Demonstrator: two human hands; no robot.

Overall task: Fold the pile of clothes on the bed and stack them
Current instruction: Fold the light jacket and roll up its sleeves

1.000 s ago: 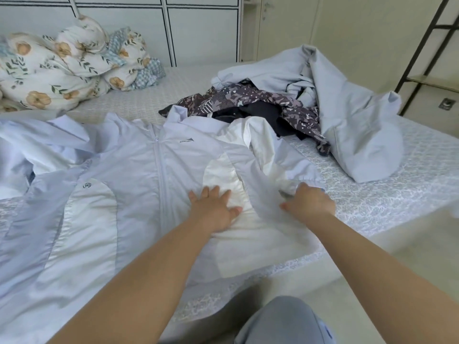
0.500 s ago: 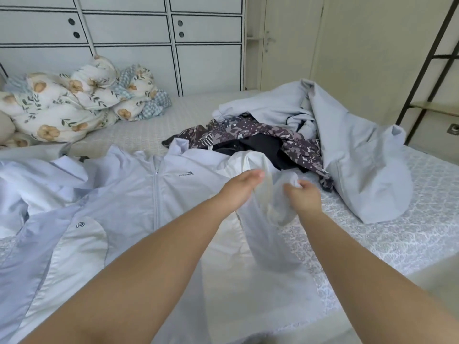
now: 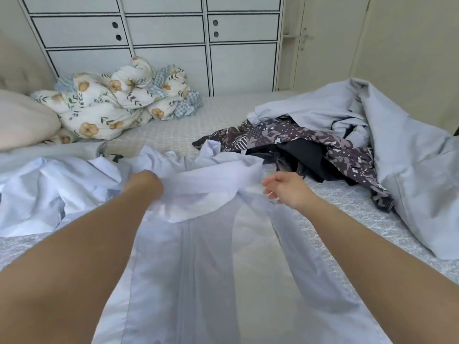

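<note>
Clothes pile on patterned bed before white cabinets; left grip clutching jacket, right grip spread.

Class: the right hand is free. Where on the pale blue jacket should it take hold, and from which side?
Probably the folded-over edge of the jacket near the right hand, pinched from the right. The left hand already grips the bunched top, and that edge stands raised.

Bare bedsheet lies open in the upper middle of the frame, between the flowered quilt at upper left and the pile of clothes at right. A narrower open strip runs along the right, below that pile. The pale jacket covers the centre and left foreground.
</note>
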